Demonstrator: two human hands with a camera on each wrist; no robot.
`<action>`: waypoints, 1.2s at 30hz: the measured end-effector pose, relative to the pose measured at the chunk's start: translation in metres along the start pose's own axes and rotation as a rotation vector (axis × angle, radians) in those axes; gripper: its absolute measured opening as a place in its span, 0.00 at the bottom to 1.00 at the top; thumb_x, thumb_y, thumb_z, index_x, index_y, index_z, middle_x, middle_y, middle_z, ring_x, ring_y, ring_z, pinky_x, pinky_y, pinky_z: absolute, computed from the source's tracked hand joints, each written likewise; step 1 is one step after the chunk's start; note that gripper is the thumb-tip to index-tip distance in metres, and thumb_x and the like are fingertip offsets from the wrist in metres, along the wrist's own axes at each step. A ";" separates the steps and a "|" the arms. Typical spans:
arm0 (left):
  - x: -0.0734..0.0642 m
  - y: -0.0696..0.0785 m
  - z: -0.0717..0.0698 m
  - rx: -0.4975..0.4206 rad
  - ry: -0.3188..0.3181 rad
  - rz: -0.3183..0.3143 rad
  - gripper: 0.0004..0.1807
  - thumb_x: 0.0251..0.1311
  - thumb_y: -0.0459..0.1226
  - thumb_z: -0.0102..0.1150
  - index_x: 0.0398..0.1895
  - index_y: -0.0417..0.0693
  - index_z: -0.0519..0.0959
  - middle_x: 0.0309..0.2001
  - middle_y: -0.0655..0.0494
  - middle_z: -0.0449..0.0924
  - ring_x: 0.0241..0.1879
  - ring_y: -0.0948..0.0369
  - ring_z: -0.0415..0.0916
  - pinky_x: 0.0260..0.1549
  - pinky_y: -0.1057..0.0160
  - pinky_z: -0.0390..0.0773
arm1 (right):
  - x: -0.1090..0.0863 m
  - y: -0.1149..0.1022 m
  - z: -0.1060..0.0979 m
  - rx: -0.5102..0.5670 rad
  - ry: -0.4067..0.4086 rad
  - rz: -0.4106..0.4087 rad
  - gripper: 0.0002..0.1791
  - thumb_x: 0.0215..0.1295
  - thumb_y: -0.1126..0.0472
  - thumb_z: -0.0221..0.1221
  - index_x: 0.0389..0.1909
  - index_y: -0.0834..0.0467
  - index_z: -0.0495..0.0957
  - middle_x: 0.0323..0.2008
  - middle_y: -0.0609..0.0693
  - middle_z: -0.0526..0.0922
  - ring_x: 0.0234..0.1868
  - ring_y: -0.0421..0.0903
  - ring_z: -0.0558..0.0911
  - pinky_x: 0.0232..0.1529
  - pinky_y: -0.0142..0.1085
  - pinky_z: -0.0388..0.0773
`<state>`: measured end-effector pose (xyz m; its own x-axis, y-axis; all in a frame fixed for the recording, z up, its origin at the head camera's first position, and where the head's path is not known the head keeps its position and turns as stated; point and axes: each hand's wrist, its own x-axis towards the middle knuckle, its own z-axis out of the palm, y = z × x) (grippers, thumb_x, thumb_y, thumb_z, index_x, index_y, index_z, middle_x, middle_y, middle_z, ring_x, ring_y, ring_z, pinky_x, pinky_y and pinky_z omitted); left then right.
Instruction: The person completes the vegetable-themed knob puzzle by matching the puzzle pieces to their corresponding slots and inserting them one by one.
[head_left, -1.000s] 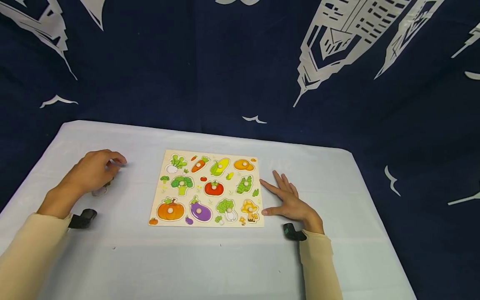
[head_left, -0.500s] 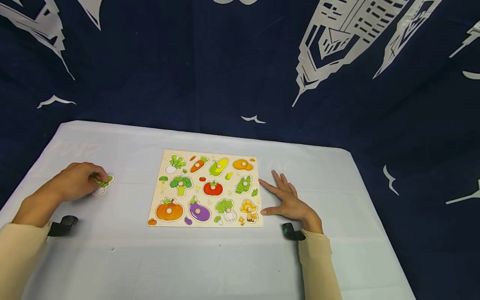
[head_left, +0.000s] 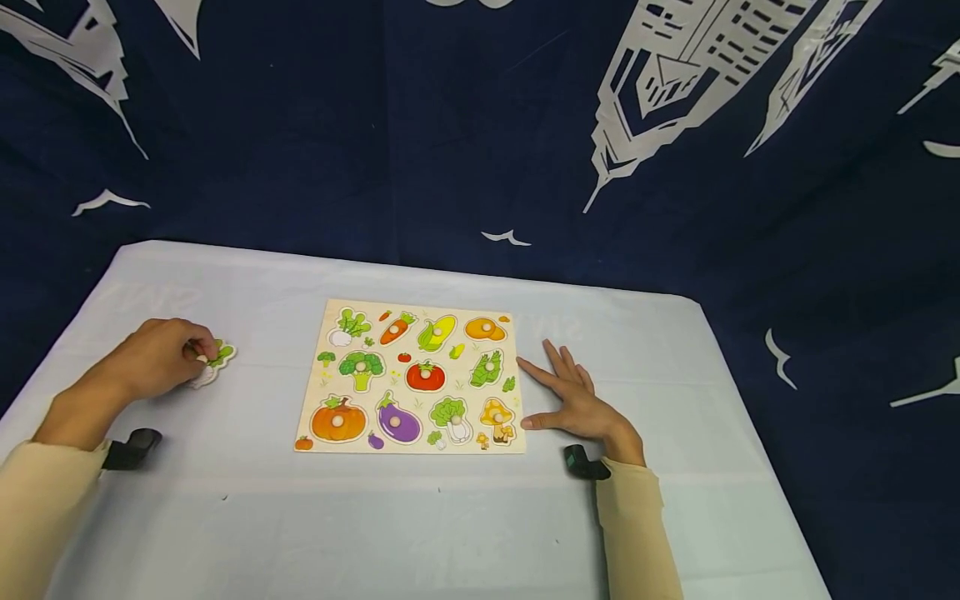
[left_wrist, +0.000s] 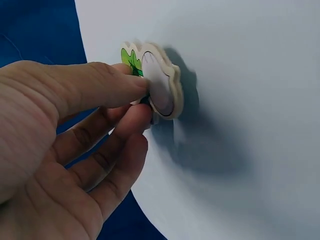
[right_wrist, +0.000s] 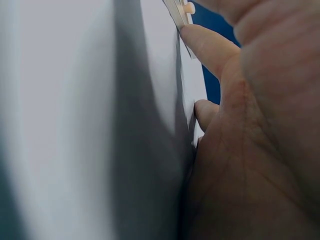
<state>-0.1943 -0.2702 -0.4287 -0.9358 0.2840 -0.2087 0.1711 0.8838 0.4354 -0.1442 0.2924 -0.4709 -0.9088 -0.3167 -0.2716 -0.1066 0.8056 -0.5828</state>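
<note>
In the head view my left hand [head_left: 161, 358] is at the left of the table, pinching a white radish puzzle piece [head_left: 217, 358] with green leaves between thumb and fingers. The left wrist view shows the radish piece [left_wrist: 159, 85] close up, tilted, its shadow falling on the white cloth; part of it is hidden behind the thumb. A wooden vegetable puzzle board [head_left: 390, 342] lies flat mid-table. My right hand [head_left: 581, 404] rests on the cloth with fingers spread, thumb and index finger touching the board's right edge.
On the board are knobbed pieces such as a pumpkin [head_left: 339, 422], an eggplant [head_left: 397, 422] and a tomato [head_left: 425, 377]. A radish picture [head_left: 348, 327] without a visible knob fills its upper left corner. Behind the white table [head_left: 337, 533] hangs a dark blue printed cloth [head_left: 300, 150].
My left hand drew back from above the radish piece, took hold of it, and has since moved it slightly right and away from me. My right hand stays put at the board.
</note>
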 end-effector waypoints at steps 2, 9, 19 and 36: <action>0.002 0.005 0.000 0.002 0.011 0.007 0.08 0.50 0.23 0.63 0.35 0.35 0.82 0.34 0.44 0.81 0.35 0.52 0.73 0.34 0.55 0.75 | 0.000 0.000 0.000 0.002 0.000 0.001 0.55 0.48 0.41 0.75 0.77 0.39 0.57 0.82 0.52 0.31 0.80 0.56 0.25 0.74 0.62 0.25; 0.012 0.027 0.004 0.012 0.044 0.045 0.09 0.52 0.23 0.64 0.37 0.32 0.83 0.37 0.41 0.81 0.35 0.52 0.73 0.34 0.54 0.75 | 0.001 -0.001 0.001 -0.002 -0.007 0.003 0.56 0.47 0.41 0.75 0.77 0.39 0.57 0.82 0.52 0.31 0.80 0.56 0.25 0.75 0.61 0.25; 0.032 0.067 0.008 -0.011 0.044 0.113 0.09 0.54 0.22 0.61 0.39 0.33 0.84 0.40 0.41 0.82 0.35 0.52 0.72 0.36 0.53 0.74 | 0.000 0.000 0.000 -0.002 -0.005 0.008 0.56 0.47 0.41 0.75 0.77 0.38 0.57 0.82 0.52 0.31 0.80 0.57 0.25 0.75 0.61 0.25; 0.072 0.110 0.038 -0.014 0.041 0.199 0.11 0.59 0.23 0.56 0.41 0.36 0.84 0.44 0.43 0.81 0.42 0.51 0.74 0.46 0.50 0.77 | -0.001 0.000 0.000 0.003 -0.001 0.003 0.56 0.48 0.42 0.75 0.77 0.39 0.57 0.82 0.51 0.31 0.80 0.56 0.25 0.75 0.61 0.25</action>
<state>-0.2309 -0.1386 -0.4292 -0.8957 0.4371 -0.0817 0.3502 0.8065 0.4764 -0.1435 0.2926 -0.4705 -0.9088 -0.3146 -0.2740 -0.1026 0.8052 -0.5840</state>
